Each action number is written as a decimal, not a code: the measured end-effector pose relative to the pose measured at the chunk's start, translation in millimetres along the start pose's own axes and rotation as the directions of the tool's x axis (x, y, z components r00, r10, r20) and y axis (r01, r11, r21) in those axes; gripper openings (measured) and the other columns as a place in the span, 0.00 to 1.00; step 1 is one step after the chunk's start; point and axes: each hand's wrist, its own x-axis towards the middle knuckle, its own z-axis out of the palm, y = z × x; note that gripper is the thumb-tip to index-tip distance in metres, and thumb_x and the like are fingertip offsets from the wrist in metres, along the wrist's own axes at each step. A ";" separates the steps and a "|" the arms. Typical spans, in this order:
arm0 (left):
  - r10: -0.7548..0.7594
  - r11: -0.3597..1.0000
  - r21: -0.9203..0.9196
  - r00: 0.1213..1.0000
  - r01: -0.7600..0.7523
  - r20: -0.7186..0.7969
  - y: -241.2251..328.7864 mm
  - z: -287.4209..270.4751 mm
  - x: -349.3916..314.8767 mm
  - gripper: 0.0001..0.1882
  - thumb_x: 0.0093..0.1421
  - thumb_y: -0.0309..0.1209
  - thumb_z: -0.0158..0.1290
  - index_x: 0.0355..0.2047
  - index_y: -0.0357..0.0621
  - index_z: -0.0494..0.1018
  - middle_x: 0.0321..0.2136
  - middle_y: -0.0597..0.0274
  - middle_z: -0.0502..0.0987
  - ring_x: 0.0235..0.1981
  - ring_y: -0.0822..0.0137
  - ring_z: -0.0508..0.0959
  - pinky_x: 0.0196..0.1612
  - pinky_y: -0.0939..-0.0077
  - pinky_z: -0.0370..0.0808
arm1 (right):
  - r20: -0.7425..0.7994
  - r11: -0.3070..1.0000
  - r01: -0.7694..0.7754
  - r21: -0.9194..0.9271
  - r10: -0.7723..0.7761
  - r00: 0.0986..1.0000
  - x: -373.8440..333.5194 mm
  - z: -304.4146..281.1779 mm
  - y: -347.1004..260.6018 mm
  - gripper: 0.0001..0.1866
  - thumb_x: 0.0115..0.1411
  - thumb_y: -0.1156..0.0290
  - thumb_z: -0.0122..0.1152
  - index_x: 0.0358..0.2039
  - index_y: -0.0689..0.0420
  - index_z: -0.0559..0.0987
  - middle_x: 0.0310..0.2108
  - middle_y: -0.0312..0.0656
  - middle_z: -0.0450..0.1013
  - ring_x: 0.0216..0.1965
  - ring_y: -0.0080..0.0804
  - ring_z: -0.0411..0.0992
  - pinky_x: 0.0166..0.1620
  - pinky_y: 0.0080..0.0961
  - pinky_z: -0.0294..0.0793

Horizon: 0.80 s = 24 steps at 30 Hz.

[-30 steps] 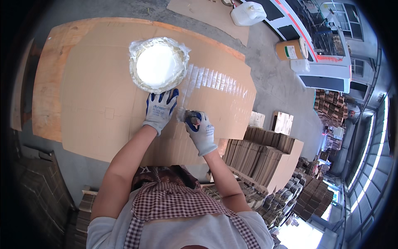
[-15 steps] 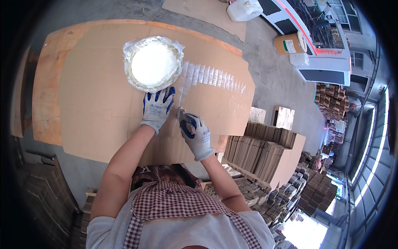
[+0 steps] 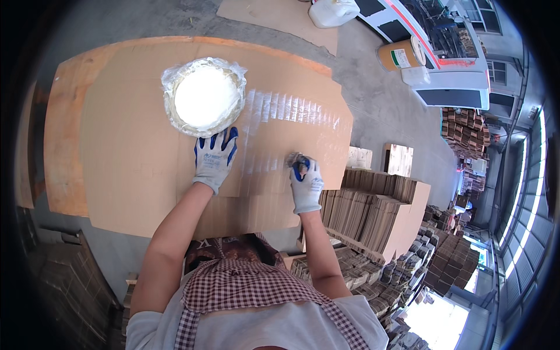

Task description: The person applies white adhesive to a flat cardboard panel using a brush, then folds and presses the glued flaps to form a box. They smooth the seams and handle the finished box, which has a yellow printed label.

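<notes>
A large brown cardboard sheet (image 3: 134, 146) lies flat before me. My left hand (image 3: 214, 157), in a white glove with blue fingers, rests open on it, fingers spread toward a round tub (image 3: 204, 98) lined with clear plastic. The tub's inside is bright white. My right hand (image 3: 305, 179), gloved alike, is closed around a small dark tool wrapped in clear film (image 3: 296, 160); its exact kind is unclear. It is down at the sheet's right part. Shiny wet-looking streaks (image 3: 291, 109) cross the sheet right of the tub.
A wooden board (image 3: 64, 134) shows beneath the sheet. Stacked folded cardboard (image 3: 367, 204) stands close on the right. On the floor beyond are a white plastic jug (image 3: 333, 13) and a brown drum (image 3: 401, 55). More cardboard bundles (image 3: 64, 268) stand at lower left.
My right hand has moved right across the sheet with the film-wrapped tool, and fresh shiny streaks show along its path. My left hand stays spread below the tub.
</notes>
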 end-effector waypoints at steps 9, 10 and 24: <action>0.011 1.000 0.015 1.000 -0.011 -0.009 2.8 -5.9 5.0 0.25 0.66 0.40 0.49 0.63 0.56 0.68 0.59 0.59 0.70 0.61 0.53 0.66 0.61 0.46 0.63 | 0.114 0.990 0.083 0.117 -0.096 0.989 56.5 15.1 -26.2 0.24 0.54 0.72 0.68 0.52 0.55 0.75 0.48 0.47 0.74 0.47 0.50 0.75 0.50 0.39 0.76; 0.004 1.000 0.026 1.000 -0.003 -0.020 2.6 -5.4 2.8 0.25 0.66 0.41 0.49 0.63 0.57 0.68 0.60 0.59 0.70 0.61 0.53 0.67 0.61 0.46 0.64 | 0.042 0.981 0.131 -0.141 -0.127 0.991 62.8 14.3 -23.6 0.22 0.55 0.73 0.67 0.52 0.55 0.76 0.48 0.47 0.74 0.48 0.49 0.75 0.50 0.40 0.76; -0.015 1.000 -0.022 1.000 0.015 -0.011 -2.1 -4.4 2.6 0.23 0.64 0.40 0.53 0.59 0.56 0.73 0.60 0.57 0.70 0.60 0.51 0.67 0.62 0.46 0.63 | 0.094 0.882 0.415 -0.225 -0.404 0.910 70.6 33.1 -21.4 0.25 0.51 0.74 0.65 0.52 0.54 0.75 0.57 0.43 0.71 0.58 0.41 0.70 0.57 0.41 0.72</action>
